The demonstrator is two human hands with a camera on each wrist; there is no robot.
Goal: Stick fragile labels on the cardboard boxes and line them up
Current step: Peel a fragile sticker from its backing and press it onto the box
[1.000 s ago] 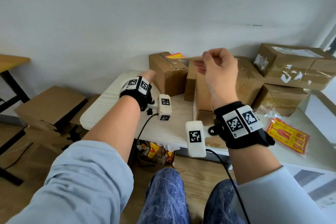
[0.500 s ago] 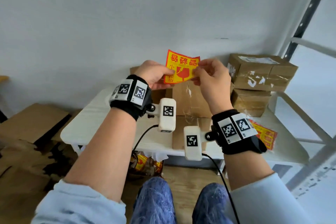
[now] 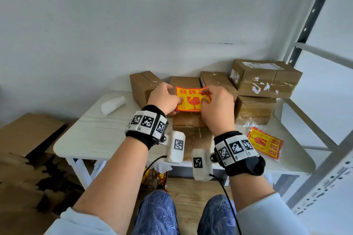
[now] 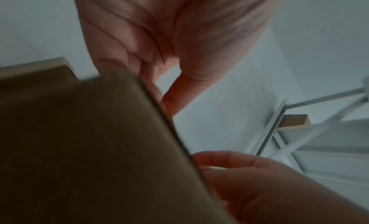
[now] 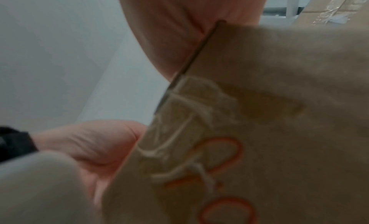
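A yellow fragile label (image 3: 191, 100) with a red glass symbol is stretched between both hands. My left hand (image 3: 176, 100) pinches its left edge and my right hand (image 3: 203, 94) pinches its right edge. It hangs just in front of the middle cardboard box (image 3: 184, 82), above a flat box (image 3: 191, 126) near the table's front; I cannot tell whether it touches either. The left wrist view shows the label's dark back (image 4: 89, 148) and my thumb (image 4: 175, 99) at its edge. More boxes stand left (image 3: 143, 86) and right (image 3: 217, 82).
Two taped boxes (image 3: 265, 78) are stacked at the back right. A packet of spare labels (image 3: 264, 143) lies on the white table (image 3: 95, 135) at the right, a white paper scrap (image 3: 112, 104) at the left. A metal shelf frame (image 3: 305, 25) stands right; flattened cardboard (image 3: 28, 133) lies on the floor left.
Both hands have brought the label down from in front of the wall to the boxes. A second ago only the right hand held it, with the left hand at a box.
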